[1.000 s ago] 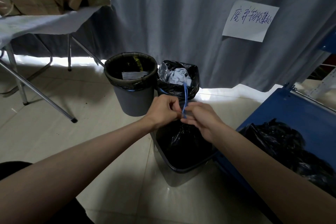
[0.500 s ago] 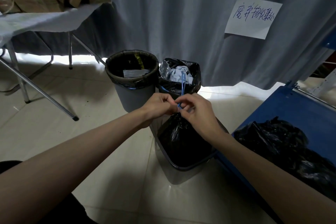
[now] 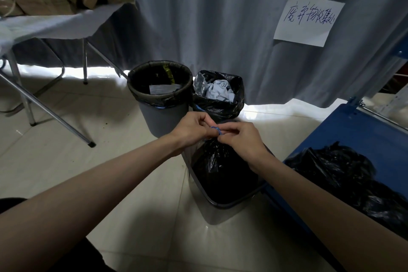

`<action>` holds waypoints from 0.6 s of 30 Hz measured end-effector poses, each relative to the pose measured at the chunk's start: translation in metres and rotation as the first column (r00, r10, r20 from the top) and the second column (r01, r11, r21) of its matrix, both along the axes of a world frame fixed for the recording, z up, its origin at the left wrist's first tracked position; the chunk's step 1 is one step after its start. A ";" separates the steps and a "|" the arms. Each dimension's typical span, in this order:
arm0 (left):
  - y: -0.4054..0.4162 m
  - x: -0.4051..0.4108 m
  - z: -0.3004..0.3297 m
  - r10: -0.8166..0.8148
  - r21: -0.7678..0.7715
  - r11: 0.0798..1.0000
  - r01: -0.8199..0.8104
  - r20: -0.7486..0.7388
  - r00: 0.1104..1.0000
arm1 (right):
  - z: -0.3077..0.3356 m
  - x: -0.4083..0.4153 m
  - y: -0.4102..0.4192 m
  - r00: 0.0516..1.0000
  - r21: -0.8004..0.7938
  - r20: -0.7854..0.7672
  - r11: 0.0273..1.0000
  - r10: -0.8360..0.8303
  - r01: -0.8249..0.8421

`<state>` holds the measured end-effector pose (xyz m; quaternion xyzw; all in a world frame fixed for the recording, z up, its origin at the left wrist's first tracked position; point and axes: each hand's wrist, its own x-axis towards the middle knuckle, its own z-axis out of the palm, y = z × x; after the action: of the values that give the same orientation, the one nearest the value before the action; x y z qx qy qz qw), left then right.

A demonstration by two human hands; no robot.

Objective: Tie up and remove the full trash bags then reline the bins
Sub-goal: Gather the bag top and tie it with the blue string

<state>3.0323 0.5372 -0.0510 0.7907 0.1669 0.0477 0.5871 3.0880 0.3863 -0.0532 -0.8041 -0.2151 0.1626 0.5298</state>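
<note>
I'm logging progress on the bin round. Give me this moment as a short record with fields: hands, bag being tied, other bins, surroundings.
left hand: left hand pinches the blue drawstring
right hand: right hand pinches the same drawstring at the bag's neck
bag being tied: black trash bag, gathered, inside the near bin
other bins: round grey bin, lined, paper inside; smaller bin's bag open, holding crumpled pale waste
surroundings: blue cart with black bags, grey curtain, handwritten paper sign

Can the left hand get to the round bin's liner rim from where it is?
Probably yes. The left hand is just in front of the round bin, nothing between them, but it's pinching the blue drawstring and must let go first.
</note>
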 end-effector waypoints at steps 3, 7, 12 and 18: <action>0.000 0.001 -0.002 0.008 0.064 0.998 -0.009 0.013 1.000 | -0.001 0.000 0.002 0.995 0.049 -0.080 0.997 -0.055 0.059; -0.001 0.002 0.000 0.004 0.139 0.990 -0.005 0.006 1.000 | -0.002 -0.002 0.003 0.989 0.047 -0.092 0.991 -0.117 0.122; 0.001 0.003 0.007 -0.029 0.257 0.966 0.034 -0.023 0.999 | -0.001 0.000 0.002 0.988 0.037 -0.074 0.990 -0.134 0.137; 0.003 0.005 0.012 -0.081 0.321 0.943 0.087 -0.034 0.996 | -0.004 0.002 0.002 0.987 0.054 -0.115 0.992 -0.110 0.117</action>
<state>3.0371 0.5400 -0.0390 0.8827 0.1289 0.0413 0.4499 3.0897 0.3878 -0.0574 -0.7884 -0.1437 0.1706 0.5733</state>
